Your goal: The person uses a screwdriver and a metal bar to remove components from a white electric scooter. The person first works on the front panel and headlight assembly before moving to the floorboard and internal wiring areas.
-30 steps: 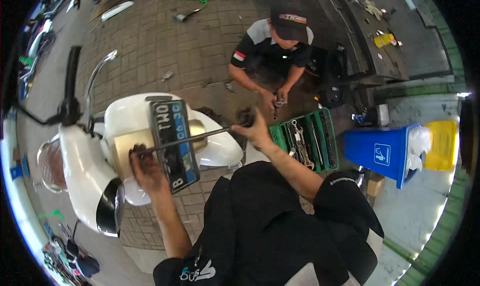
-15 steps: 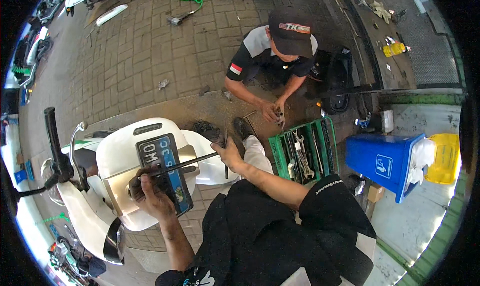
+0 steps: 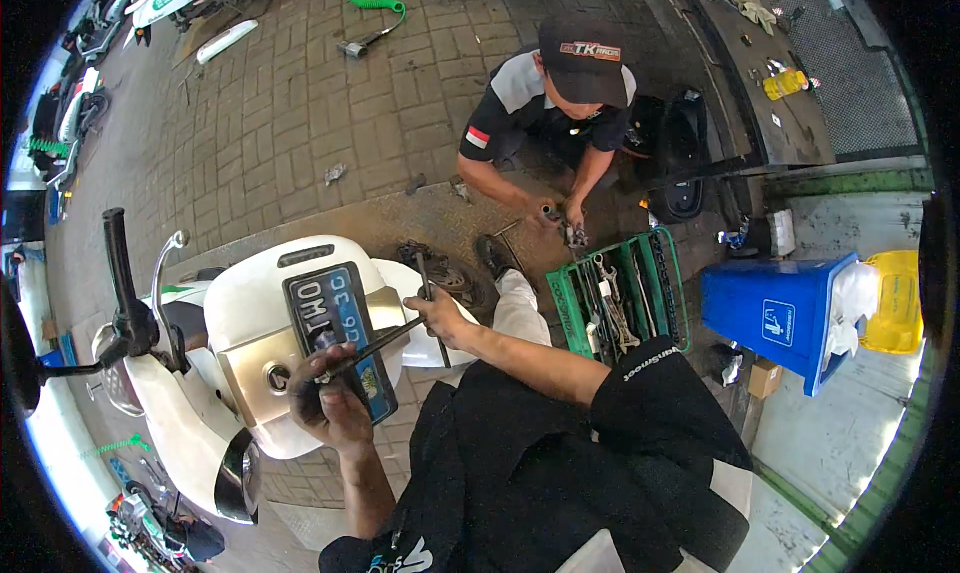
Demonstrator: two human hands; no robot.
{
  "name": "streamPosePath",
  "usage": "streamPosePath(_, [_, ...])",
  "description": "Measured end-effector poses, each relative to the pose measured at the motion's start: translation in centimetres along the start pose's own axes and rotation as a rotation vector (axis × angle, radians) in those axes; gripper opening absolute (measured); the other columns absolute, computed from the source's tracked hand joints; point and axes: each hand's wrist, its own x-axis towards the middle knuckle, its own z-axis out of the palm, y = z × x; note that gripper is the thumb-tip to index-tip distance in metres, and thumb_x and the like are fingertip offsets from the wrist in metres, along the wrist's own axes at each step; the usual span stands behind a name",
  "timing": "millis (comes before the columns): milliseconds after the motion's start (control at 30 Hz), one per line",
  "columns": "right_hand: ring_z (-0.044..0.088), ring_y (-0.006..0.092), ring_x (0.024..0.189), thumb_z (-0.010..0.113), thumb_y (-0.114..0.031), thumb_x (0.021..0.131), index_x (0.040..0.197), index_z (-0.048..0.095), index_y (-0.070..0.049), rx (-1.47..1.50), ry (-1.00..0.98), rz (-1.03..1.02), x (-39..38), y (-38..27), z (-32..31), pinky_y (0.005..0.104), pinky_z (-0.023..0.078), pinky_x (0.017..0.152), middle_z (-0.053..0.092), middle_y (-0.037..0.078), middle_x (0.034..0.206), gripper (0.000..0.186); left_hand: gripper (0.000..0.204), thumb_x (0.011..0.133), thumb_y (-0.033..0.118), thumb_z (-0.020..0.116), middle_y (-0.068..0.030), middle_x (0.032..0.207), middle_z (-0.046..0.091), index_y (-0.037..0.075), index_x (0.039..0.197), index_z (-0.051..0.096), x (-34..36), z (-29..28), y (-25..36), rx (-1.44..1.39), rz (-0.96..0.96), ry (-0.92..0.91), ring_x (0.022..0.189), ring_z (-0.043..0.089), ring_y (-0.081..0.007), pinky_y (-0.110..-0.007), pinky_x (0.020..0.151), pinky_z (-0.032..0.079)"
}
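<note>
A dark T-handle wrench [image 3: 385,342] is held slanting between my two hands. My right hand [image 3: 446,318] is closed around it at the crossbar. At the lower end, the fingers of my left hand [image 3: 335,408] are closed about the tip, palm turned up and blackened; whether anything small sits there cannot be made out. Just beyond my left hand is a white scooter [image 3: 240,298] with a gold panel [image 3: 235,370] and a blue-and-black number plate [image 3: 345,333]. The wrench crosses in front of the plate, apart from it as far as I can see.
A co-worker in a cap [image 3: 590,58] crouches ahead, holding small metal parts [image 3: 575,235]. At my right stand a green toolbox [image 3: 565,308] of spanners, a blue bin [image 3: 760,313] and a yellow bin [image 3: 895,303]. A green air hose [image 3: 365,3] lies on the paving.
My left hand has shifted right and down, uncovering the round emblem on the gold panel. My right hand has moved slightly left and down, and the wrench slants more steeply.
</note>
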Motion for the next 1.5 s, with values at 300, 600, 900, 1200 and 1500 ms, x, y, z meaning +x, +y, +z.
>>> streamPosePath(300, [0.037, 0.0099, 0.043, 0.065, -0.027, 0.075, 0.09, 0.048, -0.001, -0.125, -0.067, -0.022, 1.1, 2.5, 0.0, 0.0253, 0.029, 0.034, 0.044, 0.001, 0.06, 0.035, 0.041, 0.084, 0.03, 0.055, -0.0175, 0.097, 0.057, -0.005, 0.105, 0.048, -1.2, -0.2, 1.6, 0.111, 0.037, 0.003, 0.088, 0.057, -0.0274, -0.038, 0.079, 0.047])
streamPosePath(600, [0.033, 0.0087, 0.04, 0.065, -0.022, 0.074, 0.088, 0.047, -0.005, 0.045, -0.053, 0.038, 0.7, 1.3, -0.7, 0.0246, 0.024, 0.033, 0.039, -0.001, 0.057, 0.029, 0.066, 0.075, 0.045, 0.056, -0.0192, 0.13, 0.034, -0.002, 0.119, 0.043, 12.3, -5.8, 13.6, 1.282, 0.595, -0.331, 0.118, 0.035, -0.0321, -0.04, 0.092, 0.037])
streamPosePath(900, [0.033, 0.0098, 0.042, 0.068, -0.025, 0.07, 0.082, 0.045, -0.006, 0.009, 0.08, -0.004, 1.7, 2.1, -3.1, 0.0265, 0.024, 0.033, 0.037, -0.001, 0.057, 0.032, 0.054, 0.066, 0.016, 0.067, -0.0049, 0.139, 0.024, 0.019, 0.116, 0.049, 21.2, -8.6, 7.6, 2.115, 0.424, -0.64, 0.125, 0.023, -0.0335, -0.05, 0.101, 0.018])
streamPosePath(1200, [0.034, 0.0099, 0.042, 0.07, -0.025, 0.068, 0.085, 0.044, -0.006, 0.079, 0.113, 0.041, 2.9, 2.1, -4.7, 0.0258, 0.026, 0.033, 0.038, -0.001, 0.057, 0.036, 0.044, 0.075, 0.011, 0.058, -0.0037, 0.141, 0.019, 0.025, 0.115, 0.05, 23.2, -11.2, 5.5, 2.056, 0.571, -0.447, 0.127, 0.02, -0.0307, -0.05, 0.099, 0.018])
streamPosePath(1500, [0.033, 0.009, 0.04, 0.068, -0.022, 0.07, 0.094, 0.04, -0.006, 0.111, 0.156, 0.007, 3.0, 1.3, -3.6, 0.0248, 0.025, 0.033, 0.037, -0.002, 0.055, 0.04, 0.038, 0.077, 0.013, 0.056, -0.0059, 0.14, 0.02, 0.026, 0.113, 0.052, 24.0, -12.4, 5.0, 2.062, 0.499, -0.374, 0.129, 0.015, -0.0314, -0.053, 0.099, 0.017])
